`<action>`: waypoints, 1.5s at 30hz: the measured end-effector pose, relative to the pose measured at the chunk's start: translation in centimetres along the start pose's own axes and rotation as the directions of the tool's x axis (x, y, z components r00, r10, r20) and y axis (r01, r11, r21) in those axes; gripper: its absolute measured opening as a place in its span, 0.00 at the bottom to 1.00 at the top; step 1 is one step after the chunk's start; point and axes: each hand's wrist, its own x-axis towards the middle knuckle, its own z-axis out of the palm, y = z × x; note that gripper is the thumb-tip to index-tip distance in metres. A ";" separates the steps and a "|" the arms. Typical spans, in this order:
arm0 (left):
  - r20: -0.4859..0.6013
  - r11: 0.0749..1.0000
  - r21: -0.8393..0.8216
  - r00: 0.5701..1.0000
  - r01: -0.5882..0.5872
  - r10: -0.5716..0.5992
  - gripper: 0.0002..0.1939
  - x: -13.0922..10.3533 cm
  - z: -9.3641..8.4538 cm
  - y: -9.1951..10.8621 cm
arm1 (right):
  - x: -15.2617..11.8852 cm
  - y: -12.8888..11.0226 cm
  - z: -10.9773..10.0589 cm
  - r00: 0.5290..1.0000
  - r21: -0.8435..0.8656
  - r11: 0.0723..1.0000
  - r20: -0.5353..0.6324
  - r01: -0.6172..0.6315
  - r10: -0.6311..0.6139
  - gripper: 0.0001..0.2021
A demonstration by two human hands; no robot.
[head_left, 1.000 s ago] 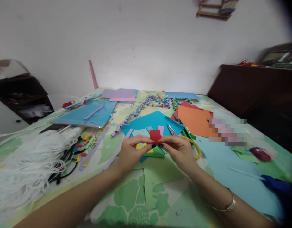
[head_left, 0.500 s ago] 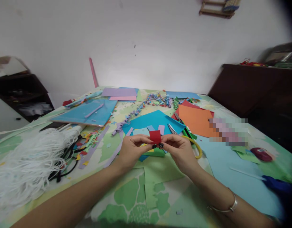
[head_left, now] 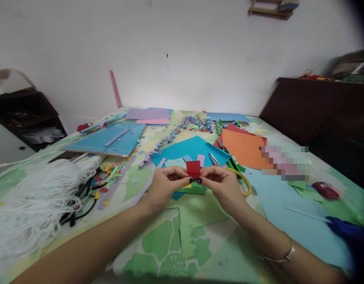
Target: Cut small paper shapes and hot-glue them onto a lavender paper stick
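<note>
Between my hands is a small piece of red paper (head_left: 193, 168), held up above the table. My left hand (head_left: 167, 184) pinches its lower left edge between thumb and fingers. At the lower right edge, my right hand (head_left: 221, 184) grips it the same way, and the two thumb tips nearly meet. A fold or crease seems to run along its lower part. Behind it lie a blue sheet (head_left: 184, 148) and small paper strips. Scissors with a yellow handle (head_left: 243, 182) rest just beyond my right hand, partly hidden by it.
White string (head_left: 36, 205) lies heaped at the left beside paper scraps. A blue pad (head_left: 111, 138) is behind it. Rolled-paper garland (head_left: 172, 136) stretches across the back. Orange paper (head_left: 243, 148) and a light blue sheet (head_left: 288, 209) cover the right side.
The thumbs have shifted slightly along the lower edge of the red paper, which stays between both hands. The view has tilted very slightly; nothing else has visibly moved.
</note>
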 end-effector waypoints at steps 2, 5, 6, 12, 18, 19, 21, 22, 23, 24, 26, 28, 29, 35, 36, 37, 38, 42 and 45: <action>-0.008 0.999 -0.023 1.000 0.022 -0.022 0.08 0.0 0.0 -0.1 | 0.0 0.0 0.0 1.000 -0.006 1.000 -0.001 0.007 -0.007 0.05; -0.010 0.999 -0.017 0.999 0.051 -0.051 0.08 0.0 0.0 -0.1 | 0.0 -0.1 0.1 1.000 -0.016 1.000 -0.009 0.013 -0.014 0.06; -0.008 0.998 -0.005 0.998 0.056 -0.056 0.08 0.0 0.0 -0.1 | 0.0 -0.1 0.1 1.000 -0.024 1.000 -0.012 0.014 -0.014 0.06; -0.036 0.997 0.036 0.998 0.061 -0.060 0.09 0.0 0.1 -0.1 | 0.0 -0.2 0.4 1.000 -0.013 1.000 -0.025 0.007 -0.007 0.08; -0.066 0.997 0.023 0.996 0.068 -0.066 0.11 0.0 0.2 -0.4 | 0.1 0.1 0.5 0.999 0.032 0.999 -0.032 -0.006 0.007 0.10; -0.068 0.998 0.023 0.996 0.060 -0.058 0.11 0.0 0.2 -0.5 | 0.1 0.1 0.5 0.999 0.039 0.999 -0.034 -0.005 0.006 0.10; -0.067 0.999 0.015 0.997 0.038 -0.037 0.12 0.1 0.1 -0.7 | 0.1 0.1 0.5 0.999 0.046 0.999 -0.033 -0.012 0.014 0.10; -0.065 0.999 0.011 0.997 0.030 -0.030 0.13 0.1 0.1 -0.7 | 0.1 0.1 0.5 0.999 0.044 0.999 -0.033 -0.021 0.022 0.09; -0.059 1.000 0.010 0.998 0.028 -0.027 0.13 0.1 0.1 -0.8 | 0.1 0.1 0.4 0.999 0.041 0.999 -0.034 -0.031 0.032 0.09; -0.051 0.999 0.013 0.998 0.029 -0.028 0.13 0.1 0.0 -0.8 | 0.1 0.1 0.4 0.999 0.036 0.999 -0.036 -0.037 0.038 0.09; -0.034 0.999 0.006 0.999 0.031 -0.031 0.14 0.2 0.1 -0.7 | 0.1 0.1 0.4 0.998 0.022 0.999 -0.038 -0.043 0.044 0.09; -0.005 0.998 -0.038 0.999 0.045 -0.045 0.15 0.2 0.1 -0.5 | 0.1 0.0 0.5 0.998 0.017 0.999 -0.035 -0.045 0.045 0.09; 0.016 0.996 -0.063 0.998 0.058 -0.057 0.17 0.2 0.2 -0.4 | 0.0 -0.1 0.5 0.998 0.020 0.999 -0.030 -0.048 0.048 0.09; 0.085 0.996 -0.054 0.994 0.067 -0.062 0.18 0.2 0.2 -0.3 | 0.0 -0.2 0.6 0.999 0.032 0.999 0.005 -0.041 0.041 0.10; 0.081 0.997 -0.048 0.995 0.059 -0.055 0.17 0.3 0.1 -0.4 | 0.0 -0.1 0.6 0.999 0.035 0.999 0.007 -0.040 0.040 0.10; 0.076 0.998 -0.045 0.996 0.053 -0.050 0.16 0.3 0.1 -0.4 | 0.0 -0.1 0.6 0.999 0.040 0.998 0.009 -0.042 0.042 0.10; 0.072 0.998 -0.044 0.996 0.049 -0.045 0.15 0.3 0.1 -0.5 | 0.0 0.0 0.6 0.999 0.045 0.998 0.012 -0.046 0.046 0.09; 0.049 0.999 -0.032 0.998 0.043 -0.041 0.14 0.3 0.1 -0.6 | 0.0 0.1 0.6 0.998 0.066 0.996 0.023 -0.059 0.058 0.09; 0.031 0.999 -0.013 0.999 0.043 -0.043 0.13 0.3 0.1 -0.6 | 0.0 0.1 0.7 1.000 0.061 0.998 0.010 -0.030 0.029 0.10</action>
